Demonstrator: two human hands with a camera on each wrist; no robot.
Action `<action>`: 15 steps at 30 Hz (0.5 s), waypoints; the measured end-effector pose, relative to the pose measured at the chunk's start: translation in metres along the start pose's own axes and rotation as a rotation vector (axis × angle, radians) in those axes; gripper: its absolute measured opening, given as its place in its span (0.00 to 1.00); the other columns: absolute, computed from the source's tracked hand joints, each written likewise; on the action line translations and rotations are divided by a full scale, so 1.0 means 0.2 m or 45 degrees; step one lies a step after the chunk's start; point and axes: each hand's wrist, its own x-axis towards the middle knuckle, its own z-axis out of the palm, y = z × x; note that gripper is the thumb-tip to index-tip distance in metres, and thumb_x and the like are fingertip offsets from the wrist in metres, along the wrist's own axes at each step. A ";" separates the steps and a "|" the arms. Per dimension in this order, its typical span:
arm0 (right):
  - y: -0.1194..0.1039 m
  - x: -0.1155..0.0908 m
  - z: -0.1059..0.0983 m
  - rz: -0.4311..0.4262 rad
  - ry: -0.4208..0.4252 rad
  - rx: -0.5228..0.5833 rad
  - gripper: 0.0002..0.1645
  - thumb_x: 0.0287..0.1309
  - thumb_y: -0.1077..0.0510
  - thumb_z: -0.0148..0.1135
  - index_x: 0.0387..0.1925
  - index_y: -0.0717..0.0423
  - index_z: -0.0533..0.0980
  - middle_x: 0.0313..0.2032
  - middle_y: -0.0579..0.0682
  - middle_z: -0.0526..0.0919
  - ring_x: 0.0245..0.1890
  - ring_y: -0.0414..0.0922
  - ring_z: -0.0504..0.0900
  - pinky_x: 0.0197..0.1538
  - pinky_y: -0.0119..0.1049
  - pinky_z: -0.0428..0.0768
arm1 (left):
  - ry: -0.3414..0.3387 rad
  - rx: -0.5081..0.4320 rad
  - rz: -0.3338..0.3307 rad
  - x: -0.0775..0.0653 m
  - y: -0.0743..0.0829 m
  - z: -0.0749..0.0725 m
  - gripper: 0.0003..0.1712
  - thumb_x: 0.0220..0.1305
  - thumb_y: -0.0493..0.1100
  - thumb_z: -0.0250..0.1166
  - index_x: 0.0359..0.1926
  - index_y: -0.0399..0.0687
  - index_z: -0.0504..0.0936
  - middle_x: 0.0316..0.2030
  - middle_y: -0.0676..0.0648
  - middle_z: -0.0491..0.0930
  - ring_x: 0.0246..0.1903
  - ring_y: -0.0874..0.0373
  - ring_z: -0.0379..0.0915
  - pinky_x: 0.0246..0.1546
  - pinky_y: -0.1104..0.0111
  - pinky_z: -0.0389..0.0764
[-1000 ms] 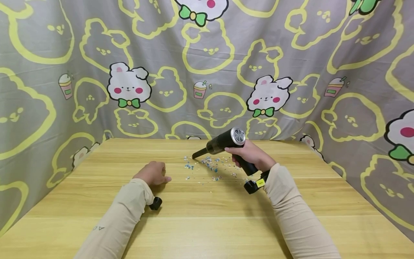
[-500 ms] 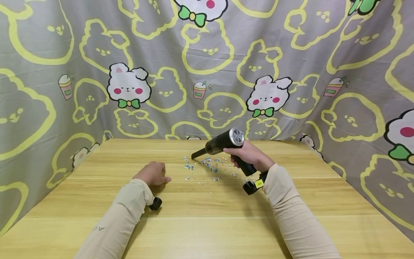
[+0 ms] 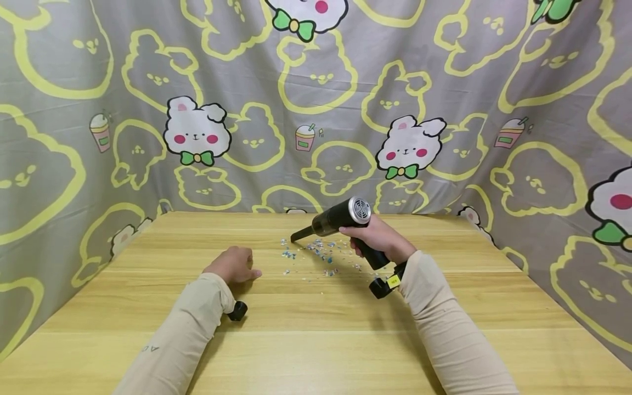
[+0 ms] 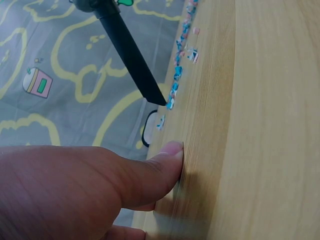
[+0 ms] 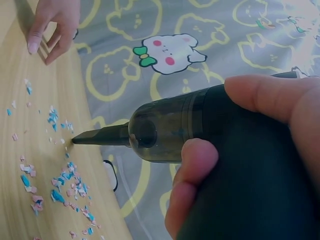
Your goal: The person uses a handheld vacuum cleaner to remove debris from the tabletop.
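Note:
My right hand grips the handle of a black handheld vacuum cleaner with a silver vented end. Its narrow nozzle slants down to the left, the tip at the tabletop among small blue, pink and white paper scraps. In the right wrist view, a few bits show inside the smoky see-through chamber. My left hand rests on the table left of the scraps, fingers loosely bent, holding nothing. The left wrist view shows its thumb near the wood, with the nozzle beyond.
The scraps lie scattered on a wooden table. A grey curtain with yellow outlines and white cartoon animals hangs behind the table and along both sides. A black wrist camera sits at the left cuff, another at the right.
The vacuum cleaner and my right hand have shifted slightly left, so the nozzle tip is a little farther left. My left hand has stayed in place.

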 end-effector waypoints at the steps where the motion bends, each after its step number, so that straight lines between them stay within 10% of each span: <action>1: 0.00 0.00 0.00 0.000 -0.001 0.001 0.24 0.60 0.54 0.62 0.57 0.53 0.68 0.19 0.53 0.74 0.15 0.44 0.72 0.22 0.35 0.74 | -0.002 0.000 -0.001 0.00 0.00 0.00 0.29 0.61 0.53 0.65 0.51 0.33 0.73 0.50 0.32 0.76 0.51 0.38 0.71 0.51 0.47 0.74; 15: 0.00 0.01 0.03 -0.015 -0.003 0.076 0.24 0.61 0.57 0.61 0.58 0.51 0.67 0.19 0.55 0.73 0.15 0.45 0.71 0.20 0.35 0.74 | -0.006 0.006 -0.003 0.00 0.00 0.00 0.28 0.61 0.52 0.65 0.51 0.33 0.74 0.50 0.32 0.76 0.51 0.38 0.71 0.52 0.48 0.74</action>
